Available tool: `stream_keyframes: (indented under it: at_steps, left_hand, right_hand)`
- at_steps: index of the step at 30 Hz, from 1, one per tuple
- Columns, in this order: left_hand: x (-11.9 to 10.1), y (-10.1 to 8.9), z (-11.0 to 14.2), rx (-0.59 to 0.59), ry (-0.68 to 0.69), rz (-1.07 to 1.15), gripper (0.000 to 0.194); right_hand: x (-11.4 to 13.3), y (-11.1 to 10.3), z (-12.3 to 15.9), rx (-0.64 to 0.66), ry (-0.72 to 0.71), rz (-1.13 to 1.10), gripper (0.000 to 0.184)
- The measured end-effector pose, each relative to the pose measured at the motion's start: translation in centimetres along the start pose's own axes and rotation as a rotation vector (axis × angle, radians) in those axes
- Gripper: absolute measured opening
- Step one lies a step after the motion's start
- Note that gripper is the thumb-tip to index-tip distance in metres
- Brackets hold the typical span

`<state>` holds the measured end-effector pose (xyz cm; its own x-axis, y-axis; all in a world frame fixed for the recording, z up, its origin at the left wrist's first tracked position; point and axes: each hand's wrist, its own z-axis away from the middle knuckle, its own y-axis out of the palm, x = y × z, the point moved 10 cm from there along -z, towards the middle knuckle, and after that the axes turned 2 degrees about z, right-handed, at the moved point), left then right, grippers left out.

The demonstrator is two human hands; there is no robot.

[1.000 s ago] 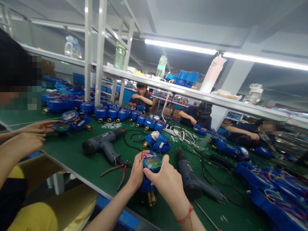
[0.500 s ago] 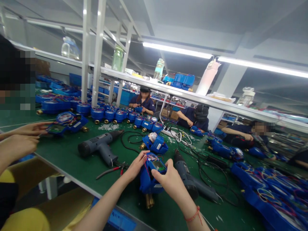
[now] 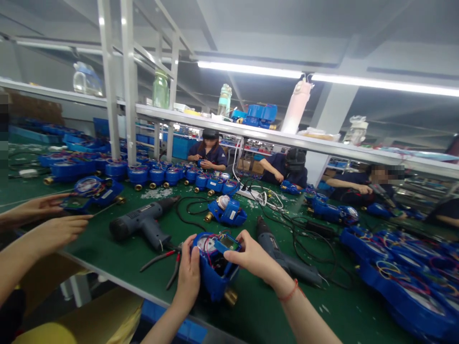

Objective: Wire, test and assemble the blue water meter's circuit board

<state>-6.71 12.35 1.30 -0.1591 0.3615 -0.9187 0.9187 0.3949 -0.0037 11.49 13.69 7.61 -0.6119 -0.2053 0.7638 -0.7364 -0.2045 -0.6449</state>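
Note:
A blue water meter [image 3: 215, 282] with a brass pipe end stands before me at the table's front edge. My left hand [image 3: 189, 267] is wrapped round its left side, thumb on the near face. Between the thumb and fingers of my right hand [image 3: 251, 255] is a green circuit board [image 3: 231, 242] in a blue frame. It tilts up over the open housing, whose dark inside shows below. Thin coloured wires run beside the round dial [image 3: 206, 242]. Behind it lies another blue meter [image 3: 227, 210].
Heat guns lie left [image 3: 143, 222] and right [image 3: 283, 258], near red-handled pliers [image 3: 158, 260]. Blue meters [image 3: 394, 272] crowd the right. At left, a co-worker's hands [image 3: 53, 229] work on another meter. A power strip [image 3: 251, 192] and cables lie behind, under a shelf [image 3: 215, 122].
My left hand has moved from the meter's far side down to its left side. The meter has turned, and the board is now lifted, exposing the housing's inside. The view has shifted slightly right.

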Motion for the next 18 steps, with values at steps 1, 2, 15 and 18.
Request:
stream_keyframes:
  at_steps: [1, 2, 15, 18]
  left_hand:
    - [0.0, -0.4, 0.5, -0.022, 0.000, -0.010, 0.050]
    - [0.0, -0.7, 1.1, -0.040, 0.000, -0.020, 0.050]
    - [-0.2, -2.5, 4.6, -0.172, -0.011, -0.052, 0.055]
    - [-0.3, -2.6, 4.5, -0.175, 0.003, -0.043, 0.055]
  right_hand:
    - [0.3, 0.1, 0.1, 0.027, -0.022, 0.001, 0.042]
    - [0.8, 0.1, 0.2, 0.049, -0.045, 0.008, 0.043]
    - [2.6, 0.1, 1.5, 0.190, -0.181, 0.142, 0.063]
    - [2.4, -0.4, 1.0, 0.181, -0.150, 0.123, 0.060]
